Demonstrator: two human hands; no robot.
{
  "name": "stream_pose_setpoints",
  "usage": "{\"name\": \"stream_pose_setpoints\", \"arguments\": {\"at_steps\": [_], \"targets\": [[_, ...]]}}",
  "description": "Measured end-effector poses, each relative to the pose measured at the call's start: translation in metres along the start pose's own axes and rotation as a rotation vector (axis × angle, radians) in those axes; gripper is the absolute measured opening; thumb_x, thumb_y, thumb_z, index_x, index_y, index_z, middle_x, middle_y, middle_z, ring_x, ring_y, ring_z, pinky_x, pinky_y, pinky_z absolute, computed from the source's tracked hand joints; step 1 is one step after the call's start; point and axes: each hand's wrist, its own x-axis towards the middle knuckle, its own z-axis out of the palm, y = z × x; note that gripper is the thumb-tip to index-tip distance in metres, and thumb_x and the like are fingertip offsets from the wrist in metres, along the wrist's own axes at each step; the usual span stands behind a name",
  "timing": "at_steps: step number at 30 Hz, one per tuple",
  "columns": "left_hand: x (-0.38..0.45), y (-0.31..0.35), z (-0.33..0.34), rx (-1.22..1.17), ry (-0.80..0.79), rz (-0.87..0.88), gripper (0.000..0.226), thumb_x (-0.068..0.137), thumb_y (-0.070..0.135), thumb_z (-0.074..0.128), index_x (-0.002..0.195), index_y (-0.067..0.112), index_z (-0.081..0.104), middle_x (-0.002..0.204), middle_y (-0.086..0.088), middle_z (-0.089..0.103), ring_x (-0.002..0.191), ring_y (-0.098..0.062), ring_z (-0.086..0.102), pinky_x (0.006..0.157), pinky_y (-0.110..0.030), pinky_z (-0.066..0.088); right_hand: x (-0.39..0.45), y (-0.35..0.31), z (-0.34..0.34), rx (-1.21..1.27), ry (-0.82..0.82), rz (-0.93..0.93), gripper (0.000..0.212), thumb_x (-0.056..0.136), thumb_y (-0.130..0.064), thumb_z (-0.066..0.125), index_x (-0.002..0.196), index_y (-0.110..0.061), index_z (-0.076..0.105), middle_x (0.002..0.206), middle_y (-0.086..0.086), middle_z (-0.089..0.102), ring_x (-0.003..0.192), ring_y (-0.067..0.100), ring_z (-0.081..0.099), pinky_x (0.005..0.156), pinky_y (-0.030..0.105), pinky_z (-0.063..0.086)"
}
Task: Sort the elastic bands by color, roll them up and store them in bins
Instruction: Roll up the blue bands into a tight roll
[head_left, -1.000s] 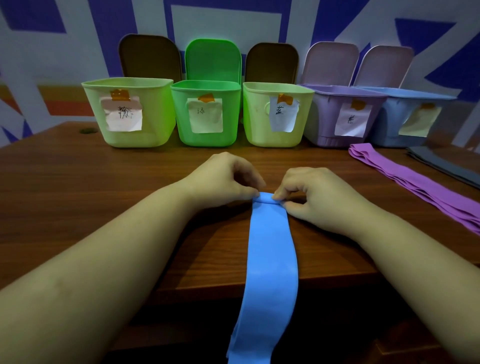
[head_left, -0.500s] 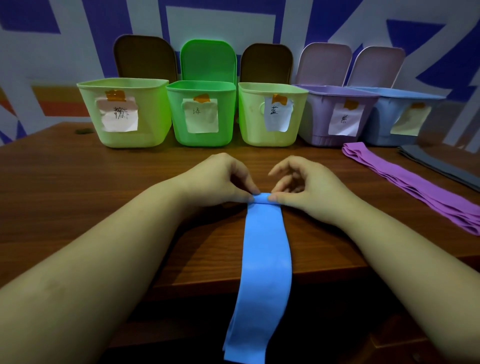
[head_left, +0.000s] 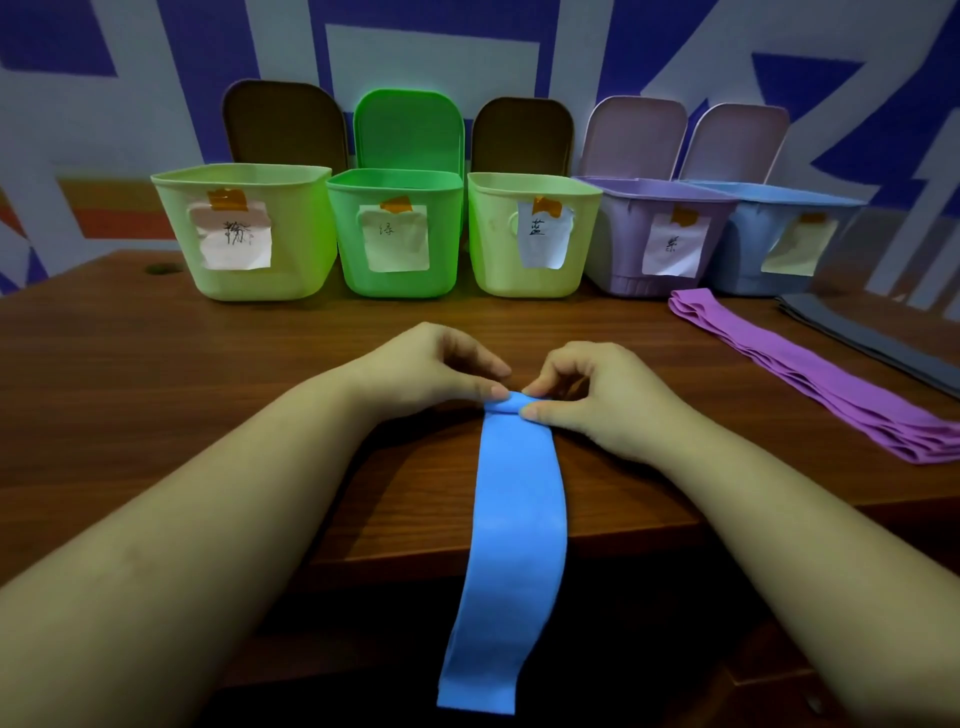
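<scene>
One blue band (head_left: 511, 499), rolled end pinched in both hands' grip (head_left: 511, 399), faces five bins (head_left: 395, 234).

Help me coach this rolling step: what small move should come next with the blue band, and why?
Probably keep rolling toward the body. Both the left hand and right hand pinch the small roll at the far end of the blue band, and most of it is flat, hanging over the table edge.
</scene>
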Motion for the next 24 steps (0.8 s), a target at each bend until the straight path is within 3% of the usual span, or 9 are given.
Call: {"name": "stream_pose_setpoints", "arguments": {"at_steps": [3, 7, 9, 12, 15, 19, 22, 24], "targets": [[-0.003, 0.006, 0.0, 0.053, -0.028, -0.025, 0.007, 0.077, 0.029, 0.074, 0.083, 0.031, 0.072, 0.085, 0.018, 0.069, 0.082, 0.004, 0.059, 0.075, -0.009, 0.041, -0.003, 0.001, 0.0, 0.012, 0.023, -0.001, 0.012, 0.077, -0.031, 0.074, 0.071, -0.022, 0.068, 0.078, -0.015, 0.06, 0.078, 0.001, 0.052, 0.069, 0.017, 0.037], [-0.006, 0.014, 0.0, 0.114, -0.04, 0.014, 0.01, 0.076, 0.024, 0.077, 0.076, 0.031, 0.069, 0.078, 0.017, 0.066, 0.072, 0.004, 0.057, 0.067, -0.007, 0.04, -0.003, -0.002, 0.002, 0.011, 0.048, 0.049, 0.013, 0.077, -0.034, 0.073, 0.071, -0.028, 0.064, 0.079, -0.015, 0.063, 0.083, 0.007, 0.055, 0.073, 0.026, 0.042], [-0.008, 0.014, 0.002, 0.115, -0.026, 0.054, 0.015, 0.073, 0.021, 0.079, 0.072, 0.031, 0.068, 0.08, 0.012, 0.069, 0.073, 0.001, 0.059, 0.069, -0.011, 0.045, -0.006, -0.002, 0.002, 0.007, 0.072, 0.062, 0.018, 0.075, -0.035, 0.076, 0.081, -0.026, 0.061, 0.086, -0.012, 0.061, 0.08, 0.003, 0.054, 0.07, 0.021, 0.042], [-0.015, 0.013, 0.004, 0.072, 0.03, 0.098, 0.02, 0.069, 0.017, 0.082, 0.068, 0.031, 0.068, 0.085, 0.005, 0.072, 0.076, -0.002, 0.063, 0.077, -0.018, 0.049, -0.014, -0.001, 0.002, -0.067, 0.044, 0.083, 0.028, 0.076, -0.041, 0.073, 0.098, -0.026, 0.064, 0.097, -0.007, 0.058, 0.094, 0.008, 0.05, 0.082, 0.024, 0.042], [-0.021, 0.009, 0.006, -0.034, 0.078, 0.105, 0.014, 0.071, 0.014, 0.08, 0.068, 0.025, 0.071, 0.078, 0.004, 0.072, 0.072, -0.001, 0.063, 0.074, -0.018, 0.049, -0.017, -0.004, 0.005, -0.111, 0.021, 0.098, 0.018, 0.075, -0.042, 0.071, 0.085, -0.029, 0.064, 0.096, -0.004, 0.061, 0.095, 0.011, 0.047, 0.081, 0.03, 0.04], [-0.023, 0.005, 0.014, -0.079, 0.134, 0.045, 0.015, 0.073, 0.02, 0.079, 0.085, 0.024, 0.069, 0.079, 0.007, 0.065, 0.075, -0.003, 0.057, 0.074, -0.015, 0.044, -0.02, -0.006, 0.009, -0.007, 0.072, 0.129, 0.018, 0.073, -0.036, 0.076, 0.075, -0.027, 0.06, 0.092, 0.001, 0.063, 0.091, 0.015, 0.053, 0.074, 0.03, 0.042], [-0.024, 0.008, 0.013, 0.153, 0.053, -0.027, 0.026, 0.081, 0.035, 0.069, 0.105, 0.024, 0.067, 0.089, 0.012, 0.058, 0.085, -0.001, 0.053, 0.07, -0.007, 0.038, -0.022, -0.006, 0.011, 0.022, 0.08, 0.129, 0.02, 0.075, -0.037, 0.074, 0.078, -0.025, 0.058, 0.089, -0.003, 0.063, 0.088, 0.016, 0.056, 0.076, 0.035, 0.047], [-0.027, 0.01, 0.015, 0.304, 0.006, -0.03, 0.027, 0.087, 0.039, 0.06, 0.106, 0.021, 0.068, 0.095, 0.008, 0.056, 0.093, -0.007, 0.053, 0.075, -0.015, 0.038, -0.025, -0.008, 0.013, -0.027, 0.078, 0.103, 0.018, 0.079, -0.038, 0.07, 0.082, -0.028, 0.056, 0.092, -0.005, 0.063, 0.09, 0.015, 0.056, 0.079, 0.037, 0.048]]}}
